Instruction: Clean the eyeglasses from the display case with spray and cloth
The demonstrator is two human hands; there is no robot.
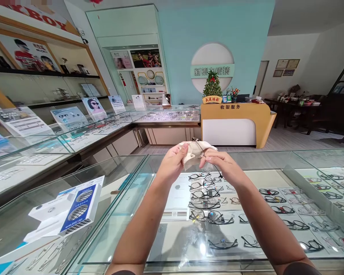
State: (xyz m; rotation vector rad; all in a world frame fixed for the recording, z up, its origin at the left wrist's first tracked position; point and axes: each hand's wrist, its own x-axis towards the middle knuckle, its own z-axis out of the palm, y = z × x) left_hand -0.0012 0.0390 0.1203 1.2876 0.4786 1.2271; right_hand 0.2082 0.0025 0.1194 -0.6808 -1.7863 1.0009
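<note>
Both my hands are raised in front of me over a glass display case (172, 263). My left hand (173, 162) pinches a cream cloth (190, 154) with a scalloped edge, its thumb on top. A thin dark-framed pair of eyeglasses (199, 146) lies against the cloth, partly wrapped in it. My right hand (222, 165) grips the eyeglasses near the hinge, fingers closed, and one temple points down below it. The cloth and my fingers hide most of the lenses. Rows of spectacle frames (205, 194) sit beneath the glass below my hands.
A blue and white display box (80, 208) stands at the left. Another glass counter (97, 130) with upright advert cards (94, 109) runs along the left and back. Behind it are wall shelves (46, 72). A yellow and white cashier desk (232, 126) holds a plant (213, 86).
</note>
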